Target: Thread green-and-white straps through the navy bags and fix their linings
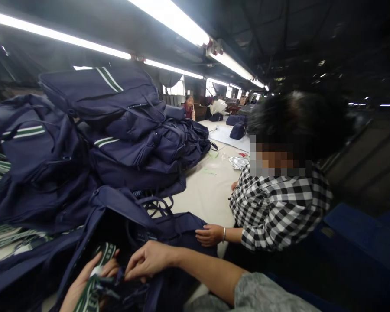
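Closest up is a grey sleeve (266,291) at 5 o'clock. Right hand (149,260), 7 o'clock, is pinching some dark bit (119,276), can't tell what. Left hand (79,281), about 8, grips a green-and-white strap (108,252) at the open navy bag (117,201). Bag pile (123,125) around 9-10.

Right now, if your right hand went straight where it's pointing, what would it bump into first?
Probably the left hand, holding the striped strap just ahead of the right hand; depth is unclear, so the dark fabric between them might come first.
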Available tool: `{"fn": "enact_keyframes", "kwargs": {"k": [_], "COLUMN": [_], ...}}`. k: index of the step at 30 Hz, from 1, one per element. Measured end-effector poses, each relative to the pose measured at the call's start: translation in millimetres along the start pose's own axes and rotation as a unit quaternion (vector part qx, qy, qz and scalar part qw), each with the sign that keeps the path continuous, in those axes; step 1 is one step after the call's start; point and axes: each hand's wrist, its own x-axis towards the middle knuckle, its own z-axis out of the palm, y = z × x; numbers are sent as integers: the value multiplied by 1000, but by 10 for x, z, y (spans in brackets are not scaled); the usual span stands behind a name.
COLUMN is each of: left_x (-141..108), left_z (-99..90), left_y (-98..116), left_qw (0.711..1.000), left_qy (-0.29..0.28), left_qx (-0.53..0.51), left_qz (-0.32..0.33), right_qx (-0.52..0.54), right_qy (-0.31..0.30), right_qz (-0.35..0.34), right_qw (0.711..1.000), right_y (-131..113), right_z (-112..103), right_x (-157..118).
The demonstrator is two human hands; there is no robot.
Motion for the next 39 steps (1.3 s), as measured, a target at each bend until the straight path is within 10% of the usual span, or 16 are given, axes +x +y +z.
{"fn": "enact_keyframes", "kwargs": {"k": [12, 28, 39], "left_x": [-55, 9, -38], "left_z": [-23, 88, 150], "left_y": [-65, -135, -229], "left_qw": [990, 999, 993], "left_qy": [-71, 9, -31], "left_qx": [-115, -1, -40], "left_qz": [24, -32, 111], "right_qx": [19, 30, 158], "right_qy": [-5, -28, -33], "right_qz": [-72, -61, -16], "right_qw": [997, 997, 987], "right_y": [67, 40, 32], "right_z": [-8, -5, -74], "right_x": [27, 5, 22]}}
